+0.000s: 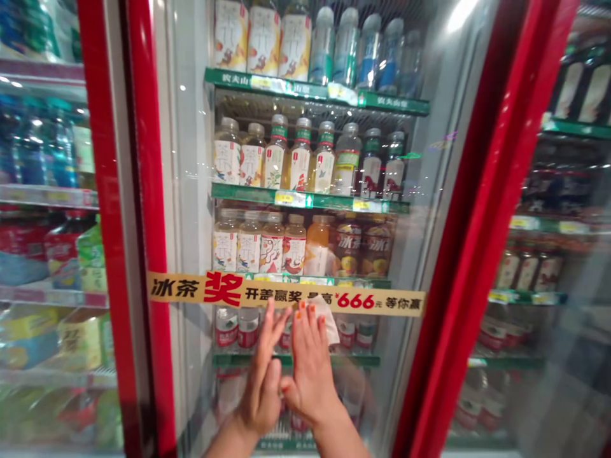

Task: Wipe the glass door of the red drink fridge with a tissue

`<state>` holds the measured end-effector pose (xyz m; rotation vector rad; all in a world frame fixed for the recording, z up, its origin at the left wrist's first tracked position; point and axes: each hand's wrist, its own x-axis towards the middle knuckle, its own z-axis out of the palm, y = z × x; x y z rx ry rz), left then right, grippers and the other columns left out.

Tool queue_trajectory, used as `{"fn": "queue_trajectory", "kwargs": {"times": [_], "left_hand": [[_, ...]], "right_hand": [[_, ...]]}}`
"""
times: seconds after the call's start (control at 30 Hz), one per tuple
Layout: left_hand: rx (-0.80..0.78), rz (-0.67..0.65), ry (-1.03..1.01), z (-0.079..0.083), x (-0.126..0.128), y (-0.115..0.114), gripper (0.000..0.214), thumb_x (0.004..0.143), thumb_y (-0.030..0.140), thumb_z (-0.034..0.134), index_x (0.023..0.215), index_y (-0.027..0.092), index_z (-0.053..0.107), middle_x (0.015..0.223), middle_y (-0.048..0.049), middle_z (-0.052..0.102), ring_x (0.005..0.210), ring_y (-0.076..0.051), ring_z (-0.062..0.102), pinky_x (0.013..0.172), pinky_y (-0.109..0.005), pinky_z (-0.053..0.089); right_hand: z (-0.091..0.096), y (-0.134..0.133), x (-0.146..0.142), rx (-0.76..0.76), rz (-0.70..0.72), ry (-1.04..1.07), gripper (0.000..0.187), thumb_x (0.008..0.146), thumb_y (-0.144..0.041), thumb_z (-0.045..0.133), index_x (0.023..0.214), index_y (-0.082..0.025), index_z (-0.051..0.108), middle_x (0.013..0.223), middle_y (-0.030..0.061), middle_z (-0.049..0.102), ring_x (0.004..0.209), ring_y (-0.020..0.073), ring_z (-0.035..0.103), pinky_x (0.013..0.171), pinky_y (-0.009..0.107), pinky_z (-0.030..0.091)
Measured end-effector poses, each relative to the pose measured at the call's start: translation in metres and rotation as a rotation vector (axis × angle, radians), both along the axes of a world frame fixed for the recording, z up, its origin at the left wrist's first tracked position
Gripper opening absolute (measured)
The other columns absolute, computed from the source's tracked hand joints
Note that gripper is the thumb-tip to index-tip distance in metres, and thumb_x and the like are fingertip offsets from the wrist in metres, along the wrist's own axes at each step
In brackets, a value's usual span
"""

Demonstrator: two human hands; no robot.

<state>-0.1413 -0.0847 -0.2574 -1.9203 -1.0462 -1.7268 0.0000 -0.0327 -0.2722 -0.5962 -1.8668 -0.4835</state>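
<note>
Two hands, one crumpled white cloth, one yellow banner. Left hand grip wide, empty; right hand grip pins cloth at banner's 6 o'clock.

Place was a shop's chilled-drinks aisle. Red-framed glass-door coolers stood side by side, green shelves packed with bottled teas, yellow price tags, a promotional banner across the glass.

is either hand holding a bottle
No, the left hand and right hand rest against the red-framed glass fridge door.
</note>
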Motion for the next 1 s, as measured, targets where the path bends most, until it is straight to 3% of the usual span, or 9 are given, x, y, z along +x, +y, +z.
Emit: {"fn": "queue_trajectory", "kwargs": {"times": [0.13, 0.27, 0.37, 0.43, 0.53, 0.67, 0.8, 0.93, 1.0], "left_hand": [[0.196, 0.358, 0.078, -0.016, -0.071, -0.010, 0.076, 0.103, 0.014, 0.054, 0.174, 0.029, 0.035, 0.184, -0.0020, 0.034, 0.172, -0.020, 0.029, 0.143, -0.039, 0.024], [0.183, 0.612, 0.166, -0.031, -0.104, 0.000, 0.083, 0.102, 0.017, 0.059, 0.177, 0.021, 0.024, 0.188, -0.0086, 0.018, 0.177, -0.026, 0.012, 0.146, -0.050, 0.008], [0.186, 0.694, 0.148, -0.037, -0.099, 0.010, 0.084, 0.102, 0.021, 0.057, 0.177, 0.014, 0.019, 0.188, -0.0129, 0.014, 0.177, -0.025, 0.007, 0.146, -0.050, 0.004], [0.205, 0.707, 0.146, -0.040, -0.095, 0.014, 0.084, 0.102, 0.022, 0.058, 0.177, 0.014, 0.021, 0.188, -0.0122, 0.016, 0.177, -0.025, 0.009, 0.146, -0.049, 0.005], [0.206, 0.709, 0.147, -0.044, -0.095, 0.016, 0.085, 0.101, 0.024, 0.059, 0.177, 0.017, 0.022, 0.188, -0.0105, 0.018, 0.177, -0.025, 0.012, 0.146, -0.050, 0.008], [0.201, 0.714, 0.136, -0.048, -0.097, 0.017, 0.085, 0.100, 0.026, 0.060, 0.176, 0.015, 0.024, 0.188, -0.0121, 0.019, 0.177, -0.026, 0.013, 0.146, -0.050, 0.008], [0.208, 0.708, 0.133, -0.047, -0.097, 0.016, 0.085, 0.100, 0.026, 0.060, 0.177, 0.016, 0.024, 0.188, -0.0120, 0.019, 0.177, -0.026, 0.012, 0.146, -0.050, 0.008], [0.193, 0.697, 0.124, -0.049, -0.098, 0.014, 0.085, 0.100, 0.025, 0.061, 0.176, 0.015, 0.025, 0.187, -0.0128, 0.021, 0.177, -0.027, 0.014, 0.146, -0.050, 0.008], [0.183, 0.699, 0.109, -0.052, -0.098, 0.015, 0.086, 0.100, 0.026, 0.062, 0.177, 0.016, 0.025, 0.187, -0.0127, 0.022, 0.177, -0.027, 0.014, 0.146, -0.052, 0.008]], "right_hand": [[-0.020, 0.032, 0.053, 0.059, -0.417, 0.170, 0.095, 0.112, -0.072, 0.026, 0.179, -0.008, 0.005, 0.186, 0.0269, 0.008, 0.175, 0.0433, 0.007, 0.129, 0.074, 0.040], [-0.022, 0.046, 0.074, -0.043, -0.600, 0.430, 0.091, 0.113, -0.064, 0.025, 0.178, -0.007, -0.004, 0.185, 0.0308, 0.002, 0.174, 0.0472, 0.005, 0.130, 0.082, 0.030], [-0.032, 0.032, 0.032, 0.065, -0.503, 0.244, 0.097, 0.110, -0.073, 0.020, 0.178, -0.005, 0.006, 0.184, 0.0303, 0.016, 0.174, 0.0460, 0.013, 0.127, 0.078, 0.039], [-0.052, 0.019, 0.012, 0.210, -0.385, 0.027, 0.093, 0.110, -0.073, 0.020, 0.179, -0.013, 0.014, 0.186, 0.0179, 0.024, 0.173, 0.0342, 0.024, 0.129, 0.061, 0.047], [-0.071, 0.016, 0.036, 0.317, -0.365, -0.035, 0.076, 0.112, -0.046, 0.033, 0.180, -0.017, 0.015, 0.189, 0.0084, 0.016, 0.174, 0.0214, 0.021, 0.131, 0.047, 0.045], [-0.016, 0.039, 0.085, 0.083, -0.590, 0.365, 0.077, 0.114, -0.041, 0.026, 0.178, -0.005, 0.002, 0.186, 0.0264, -0.001, 0.176, 0.0372, -0.001, 0.128, 0.082, 0.030], [0.039, 0.033, 0.037, 0.151, -0.508, 0.251, 0.086, 0.114, -0.061, 0.023, 0.178, -0.005, 0.009, 0.186, 0.0242, 0.015, 0.176, 0.0359, 0.011, 0.134, 0.070, 0.030], [0.003, 0.009, 0.010, 0.436, -0.332, -0.208, 0.086, 0.106, -0.080, 0.027, 0.171, -0.026, 0.046, 0.184, -0.0034, 0.033, 0.173, 0.0216, 0.024, 0.140, 0.037, 0.027], [-0.018, 0.008, 0.038, 0.416, -0.375, -0.188, 0.081, 0.108, -0.069, 0.034, 0.175, -0.022, 0.037, 0.187, 0.0001, 0.023, 0.175, 0.0223, 0.017, 0.143, 0.039, 0.019]]}}
